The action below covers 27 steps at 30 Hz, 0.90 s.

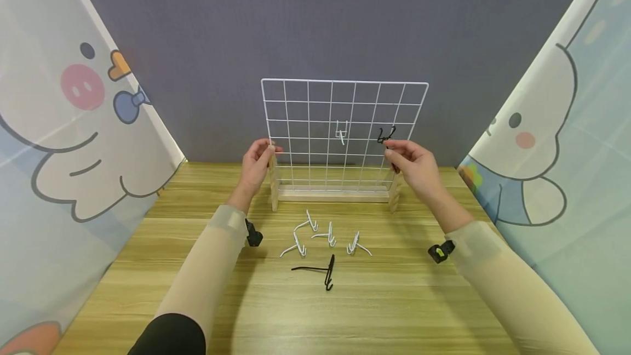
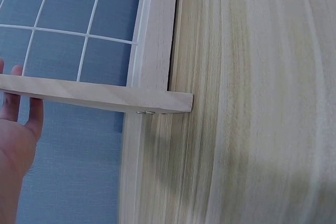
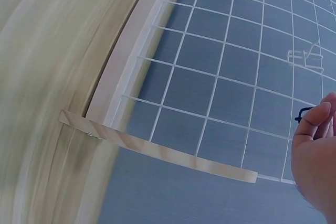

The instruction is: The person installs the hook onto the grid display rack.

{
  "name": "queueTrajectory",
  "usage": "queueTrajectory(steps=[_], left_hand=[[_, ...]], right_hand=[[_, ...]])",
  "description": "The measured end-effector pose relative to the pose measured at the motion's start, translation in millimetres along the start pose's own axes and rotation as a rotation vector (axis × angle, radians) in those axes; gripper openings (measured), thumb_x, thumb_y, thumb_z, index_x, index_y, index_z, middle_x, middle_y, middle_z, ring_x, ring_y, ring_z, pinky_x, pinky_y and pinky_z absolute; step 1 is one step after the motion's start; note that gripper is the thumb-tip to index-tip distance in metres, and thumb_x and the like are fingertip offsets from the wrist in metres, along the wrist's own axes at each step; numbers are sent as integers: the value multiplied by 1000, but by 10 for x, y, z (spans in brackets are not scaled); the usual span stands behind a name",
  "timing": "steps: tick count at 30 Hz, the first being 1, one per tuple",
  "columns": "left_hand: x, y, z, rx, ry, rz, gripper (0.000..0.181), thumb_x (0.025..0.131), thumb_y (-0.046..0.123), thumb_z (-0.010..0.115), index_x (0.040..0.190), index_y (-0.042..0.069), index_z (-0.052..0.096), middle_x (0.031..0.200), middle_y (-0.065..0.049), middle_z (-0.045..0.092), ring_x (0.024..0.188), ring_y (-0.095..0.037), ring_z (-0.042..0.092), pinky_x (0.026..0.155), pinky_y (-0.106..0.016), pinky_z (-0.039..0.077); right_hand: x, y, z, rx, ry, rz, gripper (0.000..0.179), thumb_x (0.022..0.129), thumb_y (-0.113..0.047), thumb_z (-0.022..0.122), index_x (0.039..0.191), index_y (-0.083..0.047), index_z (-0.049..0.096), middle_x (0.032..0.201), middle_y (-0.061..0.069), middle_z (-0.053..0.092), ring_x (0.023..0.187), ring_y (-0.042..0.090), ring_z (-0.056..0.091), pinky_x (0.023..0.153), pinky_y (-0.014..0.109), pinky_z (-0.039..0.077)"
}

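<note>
A white wire grid (image 1: 345, 81) stands upright in a wooden stand (image 1: 335, 196). My left hand (image 1: 256, 164) holds the stand's left wooden post (image 1: 274, 186) near its top; in the left wrist view its fingers (image 2: 35, 114) pass behind the wood. At the grid's right side, my right hand (image 1: 416, 164) pinches a black wire hook (image 1: 386, 137) between thumb and fingers. The hook's two prongs point up and overlap the wires in the head view; the right wrist view hides most of it behind the fingers. A white hook (image 1: 341, 133) hangs on the grid's middle.
Several white hooks (image 1: 357, 244) lie on the wood-grain table (image 1: 197, 267) in front of the stand. Nearer to me lies another black hook (image 1: 329, 270). The right wooden post (image 1: 394, 196) is below my right hand. A grey backdrop (image 1: 207, 43) rises behind.
</note>
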State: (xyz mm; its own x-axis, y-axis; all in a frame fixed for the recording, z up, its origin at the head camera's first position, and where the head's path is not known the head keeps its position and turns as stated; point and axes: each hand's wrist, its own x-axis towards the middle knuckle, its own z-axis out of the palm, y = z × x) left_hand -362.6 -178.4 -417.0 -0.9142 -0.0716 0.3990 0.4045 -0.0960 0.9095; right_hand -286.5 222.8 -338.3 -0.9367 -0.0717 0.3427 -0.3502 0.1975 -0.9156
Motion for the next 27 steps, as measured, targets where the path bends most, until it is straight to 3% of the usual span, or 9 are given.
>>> queueTrajectory(steps=[6,13,21,27], left_hand=[[-2,7,-8,10,2,-10,26,113,10,58,131,-9,57,97,17,79,95,-5,73,76,-21,49],[-5,11,-6,17,-6,-24,28,114,11,57,133,-9,56,98,18,79,97,-5,73,77,-21,49],[-4,9,2,5,2,-25,18,113,9,58,128,-2,60,98,17,79,96,-6,73,75,-21,49],[-5,7,7,-6,1,-19,20,113,9,58,128,-4,60,98,15,79,96,-6,73,76,-21,49]], right_hand=[[73,-25,14,-6,15,13,29,108,-20,73,134,-7,74,94,-7,72,76,10,61,69,22,53],[188,-22,31,0,32,38,38,108,-22,73,141,-2,70,93,-7,70,79,14,65,72,21,56],[275,23,69,17,16,58,40,109,-21,71,142,2,67,89,-10,66,75,9,57,69,20,52],[290,45,68,7,15,82,42,110,-23,70,144,2,66,91,-10,66,76,9,58,70,22,53]])
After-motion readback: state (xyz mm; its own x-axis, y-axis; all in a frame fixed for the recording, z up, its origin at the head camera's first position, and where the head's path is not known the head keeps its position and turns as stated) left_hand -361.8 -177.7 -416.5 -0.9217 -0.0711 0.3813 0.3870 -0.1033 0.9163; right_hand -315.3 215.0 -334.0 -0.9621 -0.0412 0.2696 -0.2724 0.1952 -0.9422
